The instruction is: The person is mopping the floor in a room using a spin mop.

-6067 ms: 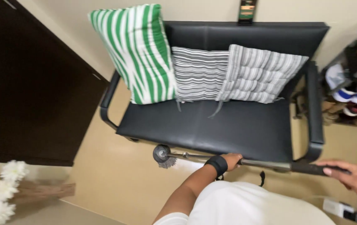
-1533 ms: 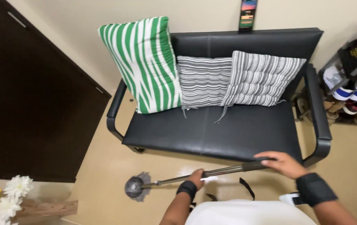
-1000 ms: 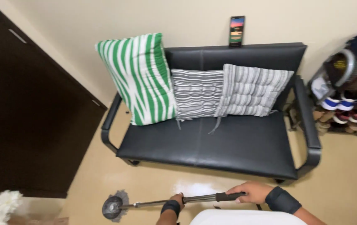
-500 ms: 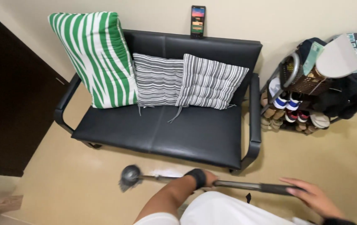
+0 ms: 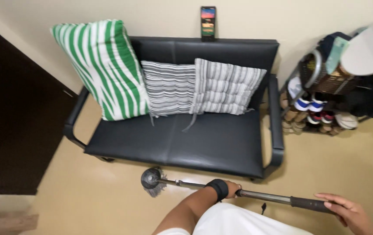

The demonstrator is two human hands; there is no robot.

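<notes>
Since half a second ago, mop [image 5: 152,179] slid right; my left hand [image 5: 231,189] and right hand [image 5: 347,212] stay clamped on its light, stiff pole.

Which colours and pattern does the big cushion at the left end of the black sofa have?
The large upright cushion has green and white stripes, seen clearly in the head view.

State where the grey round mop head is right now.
In the head view, the grey round mop head rests on the beige floor, lower centre-left, just before the black two-seat sofa's front edge, at the far end of the metal pole.
</notes>
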